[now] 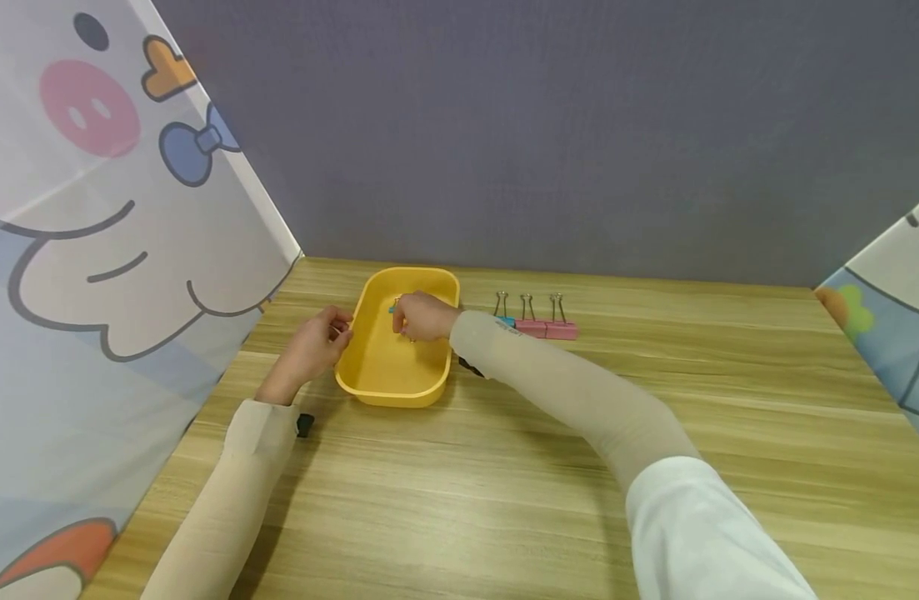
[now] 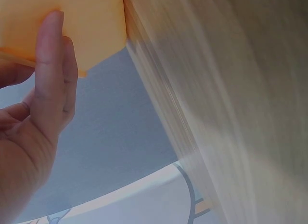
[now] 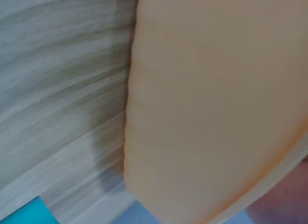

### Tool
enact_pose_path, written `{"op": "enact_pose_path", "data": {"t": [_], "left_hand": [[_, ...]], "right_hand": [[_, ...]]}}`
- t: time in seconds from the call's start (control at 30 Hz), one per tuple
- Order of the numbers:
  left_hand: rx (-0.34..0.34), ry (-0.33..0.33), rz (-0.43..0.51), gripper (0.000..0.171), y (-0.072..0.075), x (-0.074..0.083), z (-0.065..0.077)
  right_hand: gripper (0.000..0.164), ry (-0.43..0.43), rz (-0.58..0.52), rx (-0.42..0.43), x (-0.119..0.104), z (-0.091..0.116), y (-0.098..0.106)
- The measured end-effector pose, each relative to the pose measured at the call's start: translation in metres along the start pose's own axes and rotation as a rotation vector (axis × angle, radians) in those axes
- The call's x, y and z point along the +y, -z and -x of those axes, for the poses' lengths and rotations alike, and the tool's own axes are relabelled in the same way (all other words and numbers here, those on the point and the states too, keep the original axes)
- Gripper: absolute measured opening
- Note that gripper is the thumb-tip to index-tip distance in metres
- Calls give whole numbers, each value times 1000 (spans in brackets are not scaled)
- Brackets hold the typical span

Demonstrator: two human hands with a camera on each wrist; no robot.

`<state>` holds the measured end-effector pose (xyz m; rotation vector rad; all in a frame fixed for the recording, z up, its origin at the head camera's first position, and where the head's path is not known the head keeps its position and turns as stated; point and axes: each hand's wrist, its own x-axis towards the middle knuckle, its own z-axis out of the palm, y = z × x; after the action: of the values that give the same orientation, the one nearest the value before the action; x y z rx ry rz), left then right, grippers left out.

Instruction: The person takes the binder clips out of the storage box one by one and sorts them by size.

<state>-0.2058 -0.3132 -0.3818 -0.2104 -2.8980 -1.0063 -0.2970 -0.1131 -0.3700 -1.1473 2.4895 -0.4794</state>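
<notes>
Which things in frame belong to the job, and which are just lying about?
Likely the job:
yellow tray
left hand, at its side
right hand, reaching inside
blue clip in the tray
pink binder clips beside it

Just surroundings:
wooden table
cartoon-print panel
grey partition

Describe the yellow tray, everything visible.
The yellow tray is an open-topped rounded rectangle, smooth and plastic-looking. It stands upright on the wood-grain table, long sides running front to back. The left hand pinches its left rim; the right hand reaches inside, contact with the tray unclear. A partly hidden blue clip lies inside near the far end.
</notes>
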Motion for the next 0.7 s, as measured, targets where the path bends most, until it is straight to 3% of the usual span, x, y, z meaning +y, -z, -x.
{"op": "enact_pose_path", "data": {"t": [0.2, 0.43, 0.7], "left_hand": [[10, -9, -12, 24, 0, 1, 1], [23, -22, -28, 23, 0, 2, 1], [21, -21, -37, 24, -1, 2, 1]], "right_hand": [[21, -32, 90, -68, -3, 0, -1], [24, -50, 120, -104, -3, 2, 0], [20, 10, 68, -28, 1, 5, -1]]}}
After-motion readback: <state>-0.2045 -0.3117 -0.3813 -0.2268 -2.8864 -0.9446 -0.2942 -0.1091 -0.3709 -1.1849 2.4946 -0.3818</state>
